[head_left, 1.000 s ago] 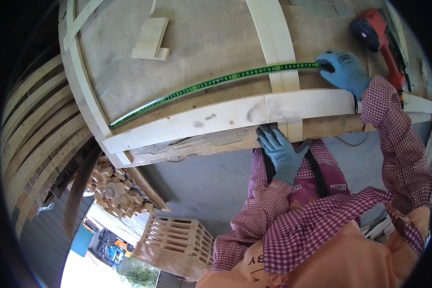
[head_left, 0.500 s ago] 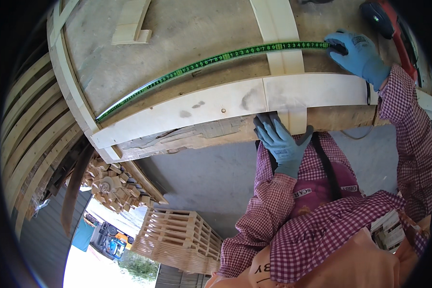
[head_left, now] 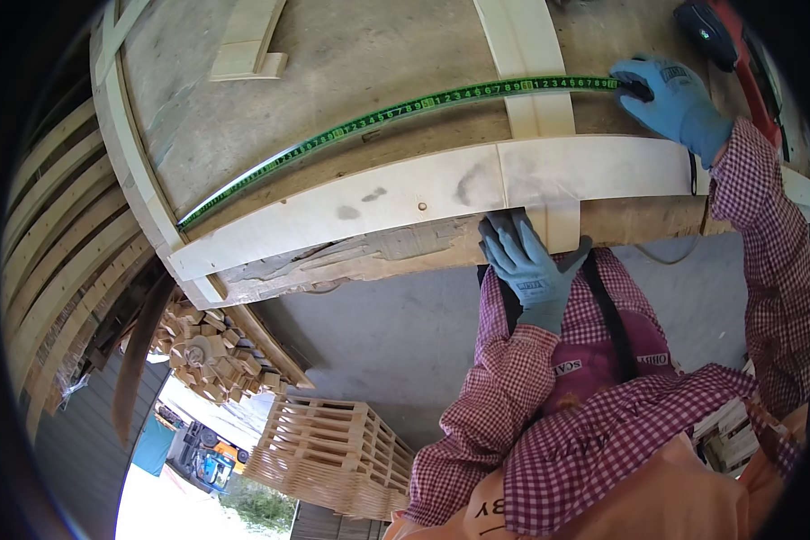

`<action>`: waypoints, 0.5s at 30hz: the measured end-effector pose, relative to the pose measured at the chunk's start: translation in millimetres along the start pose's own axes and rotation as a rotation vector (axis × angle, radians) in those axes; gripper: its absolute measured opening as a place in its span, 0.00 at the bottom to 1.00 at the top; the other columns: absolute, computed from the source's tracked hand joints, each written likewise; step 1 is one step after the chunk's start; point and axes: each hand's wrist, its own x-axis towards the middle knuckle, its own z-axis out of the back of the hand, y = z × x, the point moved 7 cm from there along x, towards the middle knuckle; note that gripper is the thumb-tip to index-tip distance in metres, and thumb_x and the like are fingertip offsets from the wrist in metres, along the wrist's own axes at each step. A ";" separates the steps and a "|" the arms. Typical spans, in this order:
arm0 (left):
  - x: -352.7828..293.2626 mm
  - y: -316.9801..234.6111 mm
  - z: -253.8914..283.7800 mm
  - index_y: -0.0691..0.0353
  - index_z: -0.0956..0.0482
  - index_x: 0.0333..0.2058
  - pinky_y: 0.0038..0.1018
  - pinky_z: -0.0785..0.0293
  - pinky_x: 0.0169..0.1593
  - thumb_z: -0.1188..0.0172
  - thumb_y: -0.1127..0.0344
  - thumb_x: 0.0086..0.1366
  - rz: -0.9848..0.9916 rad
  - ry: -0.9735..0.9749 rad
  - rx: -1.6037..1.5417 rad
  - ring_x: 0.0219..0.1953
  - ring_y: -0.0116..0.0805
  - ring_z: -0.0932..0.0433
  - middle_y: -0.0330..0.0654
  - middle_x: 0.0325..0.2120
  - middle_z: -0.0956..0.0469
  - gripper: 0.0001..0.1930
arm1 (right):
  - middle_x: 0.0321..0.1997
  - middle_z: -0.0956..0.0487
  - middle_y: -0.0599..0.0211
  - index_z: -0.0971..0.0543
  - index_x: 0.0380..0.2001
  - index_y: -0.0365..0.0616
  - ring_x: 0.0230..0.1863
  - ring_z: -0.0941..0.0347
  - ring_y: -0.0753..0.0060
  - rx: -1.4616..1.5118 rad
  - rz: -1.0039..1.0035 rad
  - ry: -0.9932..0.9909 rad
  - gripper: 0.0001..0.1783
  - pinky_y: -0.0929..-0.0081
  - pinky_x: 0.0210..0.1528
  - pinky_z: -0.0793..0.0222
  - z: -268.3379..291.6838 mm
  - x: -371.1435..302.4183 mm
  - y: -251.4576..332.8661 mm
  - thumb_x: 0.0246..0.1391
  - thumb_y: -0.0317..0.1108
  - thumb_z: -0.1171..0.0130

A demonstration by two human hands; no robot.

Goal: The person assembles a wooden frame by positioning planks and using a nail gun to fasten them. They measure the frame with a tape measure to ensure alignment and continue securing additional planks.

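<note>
A green tape measure (head_left: 405, 105) stretches across the wooden workbench (head_left: 369, 54), from the left edge strip to my right hand. My gloved right hand (head_left: 670, 97) is closed around the dark case of the tape at the right. Its blade crosses over a pale upright board (head_left: 540, 112). Below the tape lies a long pale plank (head_left: 585, 169), with a seam near its middle. Against the bench's near edge, beside the lower end of the upright board, my gloved left hand (head_left: 524, 265) rests with fingers stretched out and thumb apart, holding nothing.
A red and black power tool (head_left: 742, 67) lies at the far right. An L-shaped wood piece (head_left: 247, 49) sits on the bench. Long slats (head_left: 63, 243) are stacked at left. Cut wood blocks (head_left: 211, 346) and a pallet stack (head_left: 333, 450) stand below, left of me.
Both hands stay almost where they were, and the tape is still stretched out. The view has shifted very slightly.
</note>
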 end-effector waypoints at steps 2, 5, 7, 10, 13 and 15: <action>-0.3 0.6 -1.0 0.70 0.43 0.59 0.58 0.44 0.60 0.42 0.24 0.41 0.006 0.008 0.000 0.62 0.66 0.44 0.65 0.59 0.44 0.59 | 0.39 0.21 0.68 0.24 0.45 0.55 0.41 0.24 0.64 0.042 -0.012 0.044 0.16 0.66 0.46 0.30 -3.1 1.8 -2.0 0.53 0.44 0.43; -0.3 1.0 -1.9 0.70 0.43 0.58 0.59 0.45 0.60 0.42 0.23 0.41 0.016 0.022 -0.005 0.62 0.67 0.45 0.64 0.59 0.44 0.59 | 0.39 0.21 0.68 0.24 0.45 0.55 0.41 0.24 0.64 0.062 -0.008 0.036 0.16 0.66 0.46 0.30 -5.1 2.3 -3.7 0.53 0.44 0.43; -0.2 0.9 -2.4 0.69 0.43 0.59 0.59 0.45 0.60 0.42 0.23 0.41 0.020 0.028 -0.012 0.62 0.67 0.45 0.64 0.59 0.44 0.59 | 0.39 0.21 0.68 0.24 0.45 0.54 0.41 0.24 0.64 0.065 0.000 0.025 0.16 0.66 0.46 0.30 -5.8 2.0 -4.2 0.53 0.45 0.43; -0.1 0.6 -2.2 0.69 0.44 0.59 0.59 0.45 0.60 0.42 0.23 0.41 0.020 0.037 -0.017 0.62 0.67 0.46 0.64 0.59 0.45 0.59 | 0.40 0.21 0.68 0.24 0.45 0.55 0.42 0.24 0.65 0.066 -0.004 0.049 0.17 0.67 0.47 0.30 -6.2 1.7 -4.8 0.53 0.45 0.43; 0.2 0.4 -2.2 0.69 0.45 0.60 0.59 0.46 0.60 0.42 0.23 0.41 0.016 0.049 -0.009 0.62 0.67 0.46 0.64 0.60 0.46 0.59 | 0.43 0.22 0.66 0.24 0.46 0.53 0.42 0.24 0.63 0.038 -0.017 0.055 0.17 0.66 0.48 0.30 -5.3 1.2 -3.1 0.53 0.43 0.43; -0.5 0.6 -2.9 0.69 0.45 0.60 0.60 0.46 0.60 0.42 0.23 0.41 0.013 0.050 -0.007 0.63 0.67 0.47 0.64 0.60 0.46 0.60 | 0.45 0.25 0.62 0.24 0.47 0.50 0.42 0.25 0.59 -0.004 0.004 0.003 0.18 0.65 0.48 0.29 -4.9 -1.2 -2.9 0.51 0.39 0.41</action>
